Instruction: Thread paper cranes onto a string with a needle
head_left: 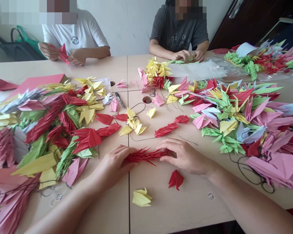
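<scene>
Between my two hands lies a row of red folded paper cranes (pixel 146 156), pressed together into a narrow bundle with pointed tips showing. My left hand (pixel 117 160) is closed around its left end, fingers curled over the top. At the right end, my right hand (pixel 182 154) grips it between thumb and fingers. A single red paper crane (pixel 176 179) rests on the table just below my right hand. Nearer to me sits a yellow paper crane (pixel 142 197). Just beyond my hands is another short red crane stack (pixel 166 130).
Large heaps of colourful folded cranes cover the left (pixel 46 120) and right (pixel 246 113) sides, with black threads among them. A pen (pixel 119 100) lies near a table hole (pixel 147 99). Across the table (pixel 158 214), two people handle folded paper.
</scene>
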`<state>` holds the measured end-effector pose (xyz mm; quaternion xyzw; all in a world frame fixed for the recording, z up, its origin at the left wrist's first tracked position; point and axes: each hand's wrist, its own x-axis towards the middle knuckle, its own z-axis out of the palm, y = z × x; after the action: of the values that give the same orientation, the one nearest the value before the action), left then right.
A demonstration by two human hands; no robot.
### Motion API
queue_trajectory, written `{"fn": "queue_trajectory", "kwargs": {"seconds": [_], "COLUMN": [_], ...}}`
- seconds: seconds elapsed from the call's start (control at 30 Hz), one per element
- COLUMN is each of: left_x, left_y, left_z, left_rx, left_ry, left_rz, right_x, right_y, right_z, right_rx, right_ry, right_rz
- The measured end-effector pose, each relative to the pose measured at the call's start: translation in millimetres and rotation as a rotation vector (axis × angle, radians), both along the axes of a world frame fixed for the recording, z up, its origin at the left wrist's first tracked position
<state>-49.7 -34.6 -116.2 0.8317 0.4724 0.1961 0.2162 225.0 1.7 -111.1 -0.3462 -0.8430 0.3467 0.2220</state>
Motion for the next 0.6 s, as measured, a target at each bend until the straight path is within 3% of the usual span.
{"fn": "queue_trajectory", "kwargs": {"seconds": [0.2,0.4,0.6], "left_x": [11.6,15.5,28.1], "left_y": [-2.3,-7.1,-7.7], "left_z": [-9.3,-18.7,-34.0], "left_rx": [0.019,0.001,-0.024], "left_ry": [-0.026,-0.091,-0.179], "left_rz": [-0.058,0.011,0.055], "right_x": [-3.8,-10.0,-27.8], "right_y": [-1.9,-9.1,-13.2], "right_z": [-4.7,-7.6,-19.7], "right_rx": [0.045,0.235,0.247], "right_ry": [0.006,-0.074,-0.202], "right_rz": [0.01,-0.02,0.038]}}
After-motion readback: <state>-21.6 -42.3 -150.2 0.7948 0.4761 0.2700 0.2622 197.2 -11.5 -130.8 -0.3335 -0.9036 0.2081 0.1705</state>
